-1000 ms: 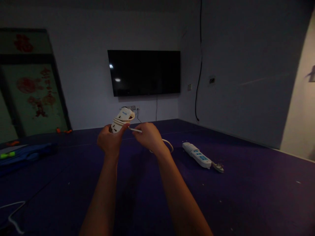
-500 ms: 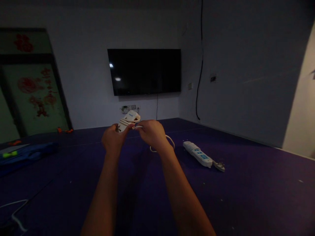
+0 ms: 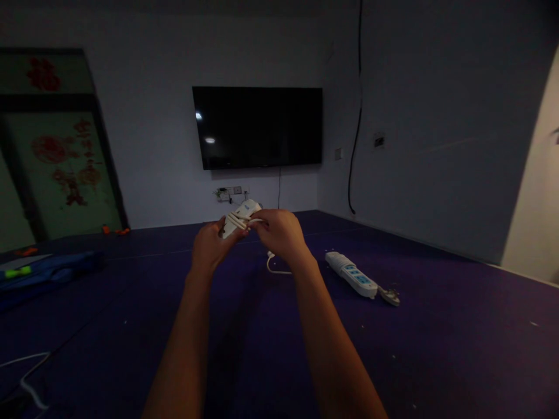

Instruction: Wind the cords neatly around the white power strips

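In front of me, raised above the purple floor, is a white power strip (image 3: 247,206) with several turns of its own cord around its middle. My left hand (image 3: 213,244) grips its near end, thumb on top. The white cord (image 3: 258,220) is pinched in the fingers of my right hand (image 3: 279,233), close against the strip's side. A loose loop of that cord hangs below and behind my right wrist. To the right, a second power strip (image 3: 356,277) lies on the floor, its cord wound round its far end and its plug (image 3: 388,295) at the near end.
A blue cloth item (image 3: 65,269) with a yellow-green piece on it lies at the left. Another white cable (image 3: 32,390) is at the lower left. Ahead, a television (image 3: 262,128) hangs on the wall, and a black cable (image 3: 356,145) dangles at the right wall.
Both hands and the held power strip have shifted slightly right. My right hand has moved the cord over beside the strip, and the loose loop hangs lower.
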{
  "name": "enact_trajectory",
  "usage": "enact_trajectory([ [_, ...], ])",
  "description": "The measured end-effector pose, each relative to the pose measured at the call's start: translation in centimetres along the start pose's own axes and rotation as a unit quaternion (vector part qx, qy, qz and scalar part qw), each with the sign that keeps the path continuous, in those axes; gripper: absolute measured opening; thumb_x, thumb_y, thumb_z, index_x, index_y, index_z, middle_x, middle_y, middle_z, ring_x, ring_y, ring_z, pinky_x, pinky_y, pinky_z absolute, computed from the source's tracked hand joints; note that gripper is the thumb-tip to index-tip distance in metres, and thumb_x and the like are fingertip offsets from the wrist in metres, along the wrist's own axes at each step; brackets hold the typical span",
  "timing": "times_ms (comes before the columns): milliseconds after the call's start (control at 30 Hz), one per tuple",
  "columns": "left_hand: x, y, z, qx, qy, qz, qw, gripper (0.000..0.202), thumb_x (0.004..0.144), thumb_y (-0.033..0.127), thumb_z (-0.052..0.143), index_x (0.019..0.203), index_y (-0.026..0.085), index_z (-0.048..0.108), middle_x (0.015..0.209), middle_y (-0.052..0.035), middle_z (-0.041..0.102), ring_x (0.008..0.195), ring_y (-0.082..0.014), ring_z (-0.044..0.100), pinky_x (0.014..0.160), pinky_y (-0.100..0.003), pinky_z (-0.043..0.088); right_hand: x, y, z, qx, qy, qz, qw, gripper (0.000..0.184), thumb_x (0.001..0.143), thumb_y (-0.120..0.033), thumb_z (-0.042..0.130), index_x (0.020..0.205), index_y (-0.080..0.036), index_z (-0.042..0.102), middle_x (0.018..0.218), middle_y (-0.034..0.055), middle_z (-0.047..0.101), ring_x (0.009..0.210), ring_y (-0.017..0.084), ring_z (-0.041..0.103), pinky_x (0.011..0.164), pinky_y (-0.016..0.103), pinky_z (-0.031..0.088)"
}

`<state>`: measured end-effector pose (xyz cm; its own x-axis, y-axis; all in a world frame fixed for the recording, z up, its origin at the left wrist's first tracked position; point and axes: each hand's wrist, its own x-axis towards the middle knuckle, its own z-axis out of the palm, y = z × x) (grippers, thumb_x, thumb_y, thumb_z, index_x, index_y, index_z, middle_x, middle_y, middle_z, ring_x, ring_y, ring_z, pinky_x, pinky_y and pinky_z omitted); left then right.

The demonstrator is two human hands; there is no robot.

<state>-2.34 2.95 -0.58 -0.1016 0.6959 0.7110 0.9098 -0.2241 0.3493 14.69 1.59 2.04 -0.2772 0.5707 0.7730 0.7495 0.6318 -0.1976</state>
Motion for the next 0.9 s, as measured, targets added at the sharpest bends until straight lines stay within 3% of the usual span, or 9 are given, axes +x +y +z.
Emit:
enact_trajectory([
  [133, 0.1, -0.3, 0.5, -0.026, -0.026, 0.028, 0.999, 0.077, 0.064, 0.065, 0.064, 0.121, 0.014, 0.062, 0.091, -0.0142, 0.070, 0.083, -0.0268, 0.064, 0.067, -0.032, 0.043, 0.0, 0.3, 0.2, -0.005, 0.018, 0.001, 1.000, 0.025, 0.086, -0.029, 0.053, 0.097, -0.020, 0.073, 0.086, 0.0072, 0.072, 0.076, 0.018, 0.062, 0.062, 0.027, 0.035],
  [400, 0.2, -0.4, 0.9, 0.008, -0.007, 0.045, 0.999, 0.088, 0.056, 0.071, 0.067, 0.121, 0.012, 0.060, 0.097, -0.0172, 0.069, 0.090, -0.0297, 0.063, 0.072, -0.034, 0.046, 0.0, 0.6, 0.3, 0.001, 0.029, -0.002, 1.000, 0.022, 0.084, -0.028, 0.055, 0.093, -0.021, 0.074, 0.082, 0.0059, 0.073, 0.072, 0.017, 0.062, 0.061, 0.026, 0.034],
  [733, 0.0, -0.3, 1.1, -0.012, -0.030, 0.025, 0.999, 0.070, 0.069, 0.065, 0.059, 0.118, 0.016, 0.062, 0.085, -0.0099, 0.070, 0.076, -0.0229, 0.065, 0.061, -0.027, 0.042, 0.0, 0.0, 0.3, -0.002, 0.008, 0.002, 1.000, 0.020, 0.084, -0.028, 0.056, 0.090, -0.020, 0.074, 0.080, 0.0063, 0.072, 0.071, 0.018, 0.062, 0.059, 0.026, 0.033],
  [900, -0.1, -0.6, 0.7, -0.006, -0.023, 0.020, 1.000, 0.067, 0.070, 0.068, 0.055, 0.114, 0.019, 0.065, 0.087, -0.0109, 0.071, 0.075, -0.0233, 0.065, 0.058, -0.028, 0.040, 0.2, 0.9, 0.6, 0.112, 0.025, -0.004, 0.993, 0.014, 0.079, -0.027, 0.064, 0.086, -0.020, 0.075, 0.082, 0.0053, 0.072, 0.074, 0.016, 0.062, 0.062, 0.025, 0.037],
])
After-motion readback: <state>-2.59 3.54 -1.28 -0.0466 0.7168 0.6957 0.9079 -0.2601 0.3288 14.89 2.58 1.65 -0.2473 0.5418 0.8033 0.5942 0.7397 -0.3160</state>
